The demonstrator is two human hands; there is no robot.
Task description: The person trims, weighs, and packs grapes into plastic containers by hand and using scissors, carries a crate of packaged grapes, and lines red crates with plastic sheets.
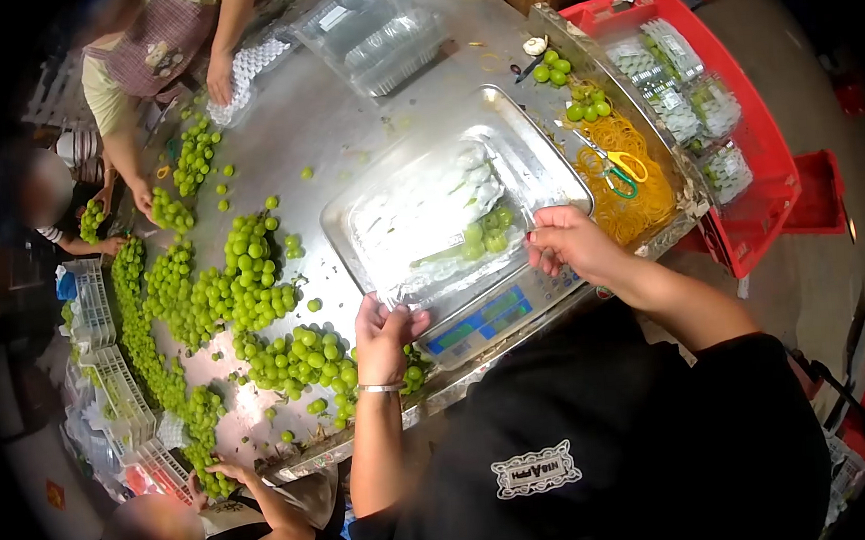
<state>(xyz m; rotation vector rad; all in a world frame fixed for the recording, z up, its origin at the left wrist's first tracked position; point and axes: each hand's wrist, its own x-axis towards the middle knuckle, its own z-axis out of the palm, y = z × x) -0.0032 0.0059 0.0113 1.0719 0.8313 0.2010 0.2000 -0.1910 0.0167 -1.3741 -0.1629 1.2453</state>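
While the left grip and right grip look pinched on its edges, that clear grape box sits right between them.

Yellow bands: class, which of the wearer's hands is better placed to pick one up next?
Probably the right hand: it is nearer the yellow bands, while the left hand is farther off, across the box.
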